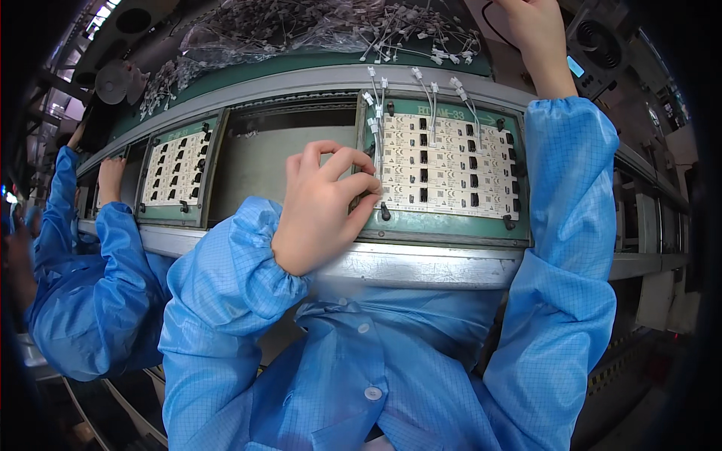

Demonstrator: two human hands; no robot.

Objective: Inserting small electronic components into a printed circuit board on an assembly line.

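A green fixture (pixel 451 225) in a dark frame lies before me, holding rows of white label-covered modules (pixel 447 161) with black sockets. Thin white cables with plugs (pixel 434 98) stand up from its upper part; several more run down the left edge. My left hand (pixel 320 203) rests at that left edge, its fingers curled and thumb and fingertips pressed together beside the cables; what they pinch is hidden. Up at the top right my right hand (pixel 538 41) reaches past the far rail, with its fingers cut off by the picture's upper edge.
A heap of white plugged cables (pixel 421 30) and clear plastic bags (pixel 263 26) lies beyond the metal rail (pixel 429 267). Another loaded fixture (pixel 177 169) sits to the left, near a co-worker's hand (pixel 111 179). A dark fan-like device (pixel 598 37) stands far right.
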